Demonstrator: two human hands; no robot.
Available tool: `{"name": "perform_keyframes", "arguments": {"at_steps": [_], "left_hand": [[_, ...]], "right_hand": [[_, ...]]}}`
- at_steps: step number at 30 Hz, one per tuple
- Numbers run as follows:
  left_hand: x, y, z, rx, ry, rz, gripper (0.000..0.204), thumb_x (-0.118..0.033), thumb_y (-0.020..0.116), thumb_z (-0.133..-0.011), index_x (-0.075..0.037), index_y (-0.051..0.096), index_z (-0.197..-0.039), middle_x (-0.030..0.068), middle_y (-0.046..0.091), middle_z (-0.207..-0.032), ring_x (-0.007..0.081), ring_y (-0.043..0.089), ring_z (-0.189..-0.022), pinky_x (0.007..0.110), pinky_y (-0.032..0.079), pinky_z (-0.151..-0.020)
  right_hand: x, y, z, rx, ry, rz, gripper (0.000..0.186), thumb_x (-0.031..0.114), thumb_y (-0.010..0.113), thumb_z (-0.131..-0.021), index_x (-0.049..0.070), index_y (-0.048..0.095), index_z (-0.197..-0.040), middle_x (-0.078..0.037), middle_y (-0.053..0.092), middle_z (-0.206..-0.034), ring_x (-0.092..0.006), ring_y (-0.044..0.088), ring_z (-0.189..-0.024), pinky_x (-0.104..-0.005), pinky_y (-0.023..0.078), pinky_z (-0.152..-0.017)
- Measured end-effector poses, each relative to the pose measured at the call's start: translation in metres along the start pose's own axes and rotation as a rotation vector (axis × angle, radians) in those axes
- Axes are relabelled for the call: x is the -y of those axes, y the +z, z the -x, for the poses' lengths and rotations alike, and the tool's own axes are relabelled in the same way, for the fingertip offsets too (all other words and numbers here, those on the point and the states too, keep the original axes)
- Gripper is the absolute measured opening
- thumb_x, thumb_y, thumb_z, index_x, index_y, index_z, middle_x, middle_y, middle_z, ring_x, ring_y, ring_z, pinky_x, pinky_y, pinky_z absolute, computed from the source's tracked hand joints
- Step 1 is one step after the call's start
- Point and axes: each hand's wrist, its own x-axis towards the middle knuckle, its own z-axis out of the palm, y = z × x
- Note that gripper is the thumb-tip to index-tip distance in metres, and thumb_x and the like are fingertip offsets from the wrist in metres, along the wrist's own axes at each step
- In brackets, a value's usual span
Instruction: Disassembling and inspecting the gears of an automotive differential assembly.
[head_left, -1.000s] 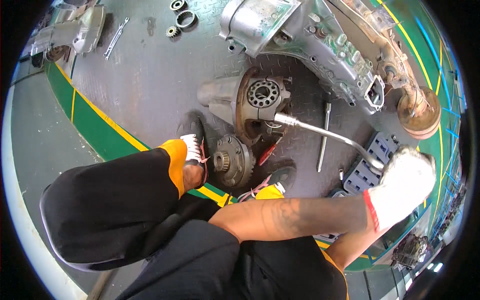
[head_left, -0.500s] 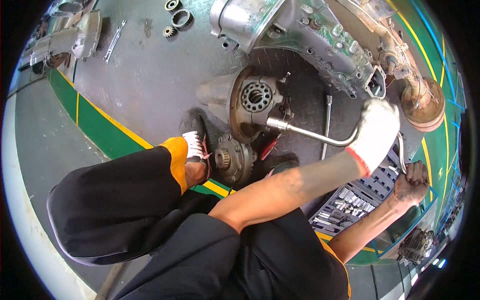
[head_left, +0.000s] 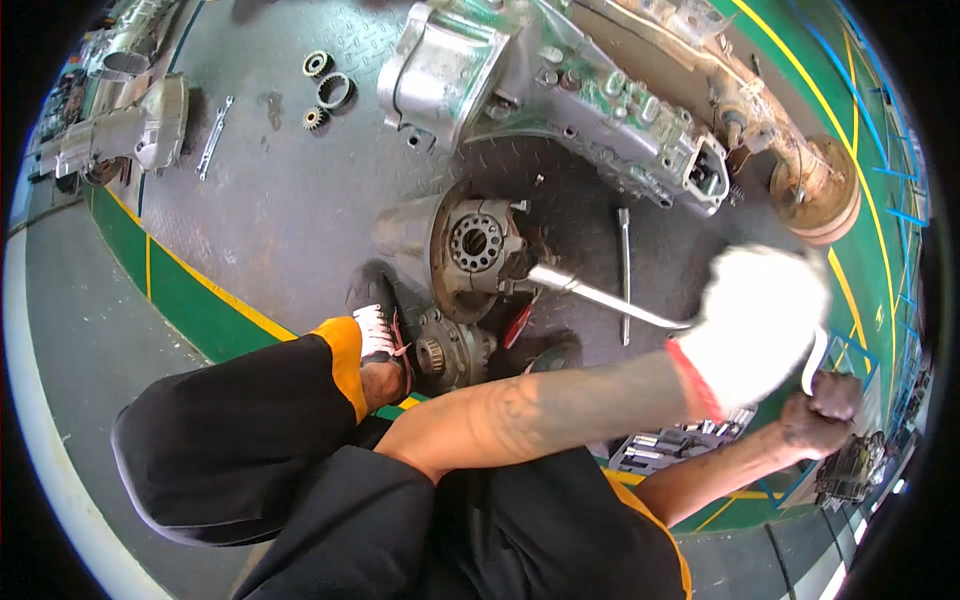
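Observation:
My left hand (head_left: 765,320), in a white knit glove with a red cuff, is wrapped round the bent middle of a crank-shaped speed wrench (head_left: 610,298). My bare, grease-darkened right hand (head_left: 825,412) grips the outer end of the same wrench. The wrench's socket end meets the side of a cast metal housing (head_left: 410,235); the fastener there is hidden. Facing up on this housing is a round bearing (head_left: 476,243). Beside my shoe lies a toothed gear assembly (head_left: 455,350), with a red-handled tool (head_left: 518,322) next to it.
A large gearbox casing (head_left: 600,110) lies across the far side, beside a rusty axle with a drum (head_left: 815,190). A long metal bar (head_left: 625,280) rests on the floor plate. My left forearm partly covers a socket set (head_left: 665,445). Combination wrenches (head_left: 215,138) and small gears (head_left: 316,118) lie far left.
The wrench's crank has swung toward me, carrying my gloved left hand nearer and slightly right. My right hand has dropped a little. The whole view has also shifted.

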Motion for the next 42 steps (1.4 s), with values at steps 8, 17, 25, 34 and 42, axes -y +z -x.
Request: {"name": "perform_keyframes", "arguments": {"at_steps": [8,17,25,34,42], "left_hand": [[0.017,0.005,-0.045,-0.199,0.12,-0.113,0.015,-0.018,0.062,-0.08,-0.004,0.061,-0.083,0.0062,0.056,-0.061,0.0212,0.059,-0.053,0.036,0.047,-0.045],[0.064,0.01,-0.036,-0.298,0.099,-0.082,0.018,-0.017,0.061,-0.078,-0.004,0.066,-0.09,0.0073,0.059,-0.067,0.0233,0.061,-0.06,0.037,0.046,-0.049],[0.047,0.005,-0.04,-0.133,-0.041,-0.093,0.016,-0.024,0.066,-0.073,-0.011,0.062,-0.082,0.0062,0.057,-0.071,0.0222,0.058,-0.064,0.039,0.044,-0.055],[0.059,0.058,-0.057,-0.052,-0.119,-0.569,0.033,-0.018,0.056,-0.09,-0.003,0.063,-0.117,0.0188,0.062,-0.111,0.0309,0.062,-0.1,0.047,0.048,-0.083],[0.042,0.071,0.032,0.533,-0.15,-0.134,0.02,-0.016,0.056,-0.093,-0.005,0.067,-0.106,0.01,0.07,-0.085,0.0273,0.068,-0.075,0.043,0.053,-0.074]], "right_hand": [[-0.023,-0.016,-0.078,0.206,0.05,-0.098,0.035,0.005,0.038,-0.094,0.016,0.034,-0.061,0.003,0.027,-0.055,-0.0108,0.019,-0.045,-0.0292,0.022,-0.046],[-0.076,0.008,-0.086,0.216,0.162,-0.134,0.034,0.011,0.043,-0.093,0.016,0.033,-0.061,0.001,0.026,-0.055,-0.0116,0.019,-0.045,-0.0295,0.021,-0.046],[-0.078,-0.002,-0.094,0.233,0.208,-0.144,0.034,0.009,0.041,-0.093,0.015,0.031,-0.061,0.001,0.025,-0.056,-0.0124,0.016,-0.046,-0.0287,0.02,-0.048],[-0.098,-0.018,-0.087,0.142,0.236,-0.195,0.032,0.01,0.047,-0.092,0.014,0.033,-0.063,0.001,0.027,-0.058,-0.0125,0.022,-0.05,-0.0291,0.024,-0.05],[-0.097,-0.023,-0.116,0.076,0.259,-0.07,0.03,0.005,0.043,-0.087,0.015,0.03,-0.062,0.0,0.025,-0.06,-0.0127,0.023,-0.051,-0.0291,0.024,-0.05]]}}
